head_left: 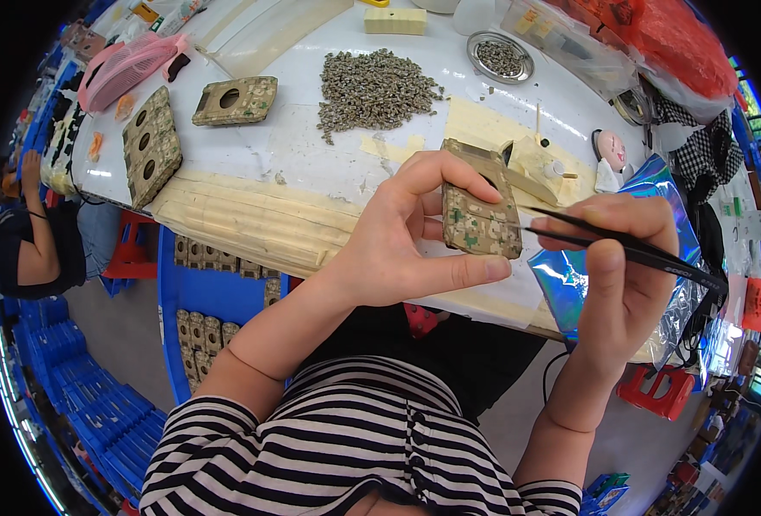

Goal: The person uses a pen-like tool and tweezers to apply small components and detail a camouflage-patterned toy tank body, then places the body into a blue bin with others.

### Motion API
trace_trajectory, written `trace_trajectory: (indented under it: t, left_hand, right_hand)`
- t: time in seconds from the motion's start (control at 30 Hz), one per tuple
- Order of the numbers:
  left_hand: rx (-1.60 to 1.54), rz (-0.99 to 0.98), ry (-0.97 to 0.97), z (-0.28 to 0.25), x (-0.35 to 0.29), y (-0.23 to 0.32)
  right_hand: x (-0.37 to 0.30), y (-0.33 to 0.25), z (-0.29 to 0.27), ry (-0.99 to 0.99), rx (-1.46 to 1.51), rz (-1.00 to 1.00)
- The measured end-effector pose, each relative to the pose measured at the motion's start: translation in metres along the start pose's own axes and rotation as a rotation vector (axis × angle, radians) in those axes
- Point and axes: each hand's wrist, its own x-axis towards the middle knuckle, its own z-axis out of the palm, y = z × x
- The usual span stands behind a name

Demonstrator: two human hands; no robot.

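Observation:
A camouflage-patterned toy tank hull with a round hole is gripped in my left hand, its fingers around the far side and the thumb along the near edge. My right hand pinches black tweezers. The tweezer tips reach the hull's right edge; whether they hold a small part is too fine to tell. Beyond the hull, a heap of small camouflage-coloured parts lies on the white table. Two more hulls rest at the left: a smaller one and a longer one with several holes.
A metal dish of small parts stands at the back. A tape-wrapped block sits behind the held hull. A blue tray of camouflage pieces is below the table edge. Shiny foil lies at right. Another person's arm shows far left.

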Motion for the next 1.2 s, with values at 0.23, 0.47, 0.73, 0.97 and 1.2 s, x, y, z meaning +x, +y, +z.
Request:
trace_trajectory:
  t: [0.23, 0.47, 0.73, 0.97, 1.2]
  left_hand:
    - [0.034, -0.022, 0.003, 0.000, 0.000, 0.001]
    - [-0.025, -0.057, 0.047, 0.003, 0.002, 0.003]
    - [0.001, -0.037, 0.001, 0.000, 0.002, 0.004]
    - [-0.007, -0.010, 0.007, 0.000, 0.002, 0.003]
    - [0.101, 0.049, 0.003, -0.001, 0.001, -0.003]
  right_hand:
    - [-0.010, -0.001, -0.005, 0.141, -0.007, -0.045]
    - [-0.022, 0.006, 0.006, 0.135, -0.041, -0.070]
    - [-0.003, 0.020, -0.020, 0.294, -0.708, -0.082]
    - [0.008, 0.029, -0.014, 0.200, -0.941, -0.096]
    - [0.012, 0.035, -0.012, 0.182, -0.919, -0.122]
